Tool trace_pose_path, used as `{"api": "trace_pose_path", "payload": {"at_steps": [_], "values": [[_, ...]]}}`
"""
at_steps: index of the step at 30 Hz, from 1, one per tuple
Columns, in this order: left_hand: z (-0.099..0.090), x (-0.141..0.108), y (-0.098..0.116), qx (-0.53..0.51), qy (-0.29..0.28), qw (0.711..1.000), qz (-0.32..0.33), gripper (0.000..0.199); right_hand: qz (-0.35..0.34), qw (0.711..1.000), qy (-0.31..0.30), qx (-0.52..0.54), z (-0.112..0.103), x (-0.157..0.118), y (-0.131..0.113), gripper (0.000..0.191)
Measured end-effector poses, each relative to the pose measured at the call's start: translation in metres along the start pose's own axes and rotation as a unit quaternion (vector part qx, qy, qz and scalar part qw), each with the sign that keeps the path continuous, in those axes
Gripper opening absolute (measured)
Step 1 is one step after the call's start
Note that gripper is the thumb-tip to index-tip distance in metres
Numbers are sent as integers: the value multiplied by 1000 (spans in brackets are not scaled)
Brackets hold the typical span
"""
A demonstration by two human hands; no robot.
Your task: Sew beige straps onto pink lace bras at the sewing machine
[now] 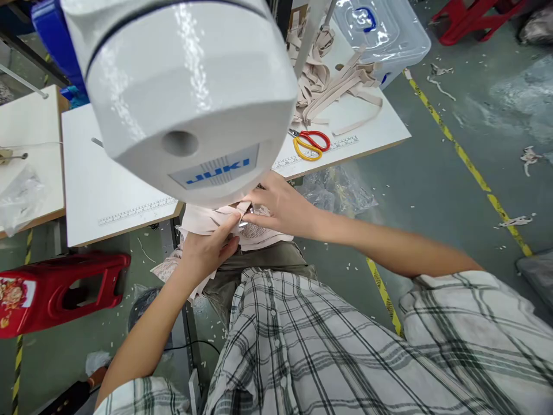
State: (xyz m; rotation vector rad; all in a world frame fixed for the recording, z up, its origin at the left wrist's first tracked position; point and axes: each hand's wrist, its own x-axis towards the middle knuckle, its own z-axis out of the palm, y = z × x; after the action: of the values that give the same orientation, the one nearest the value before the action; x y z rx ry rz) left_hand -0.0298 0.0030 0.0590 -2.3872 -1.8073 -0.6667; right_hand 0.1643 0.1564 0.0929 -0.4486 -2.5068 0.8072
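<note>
In the middle of the frame, just under the white sewing machine head (190, 98) with the blue word JUKI, there is the pale pink fabric (201, 219), which has a part with lace and hangs over the person's lap. The left hand (206, 252) grips this fabric from the lower left, with its index finger stretched along the folds and its thumb below. The right hand (285, 206) comes from the right side, and its bent fingers touch the fabric near the left fingertips; the machine head hides a part of it, so I cannot tell if these fingers are fully closed. Between the two hands a small shiny piece is visible, too covered to be named. On the white worktop (116, 178), right of the machine head, lie scissors (310, 144) with one red and one yellow handle, beside a printed ruler scale (341, 144). Above them is a loose heap of pale strips (330, 92). A clear plastic box (389, 31) stands in the upper right, and a red stool (93, 288) in the lower left.
</note>
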Motion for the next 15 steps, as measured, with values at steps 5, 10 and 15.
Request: {"api": "trace_pose_path", "payload": {"at_steps": [5, 10, 15], "values": [[-5, 12, 18, -11, 6, 999, -30, 52, -24, 995, 99, 16, 16, -14, 10, 17], [-3, 16, 34, 34, 33, 997, -54, 48, 1, 995, 76, 69, 10, -6, 10, 12], [0, 17, 50, 71, 51, 993, -77, 51, -37, 993, 104, 44, 14, -13, 13, 15]]}}
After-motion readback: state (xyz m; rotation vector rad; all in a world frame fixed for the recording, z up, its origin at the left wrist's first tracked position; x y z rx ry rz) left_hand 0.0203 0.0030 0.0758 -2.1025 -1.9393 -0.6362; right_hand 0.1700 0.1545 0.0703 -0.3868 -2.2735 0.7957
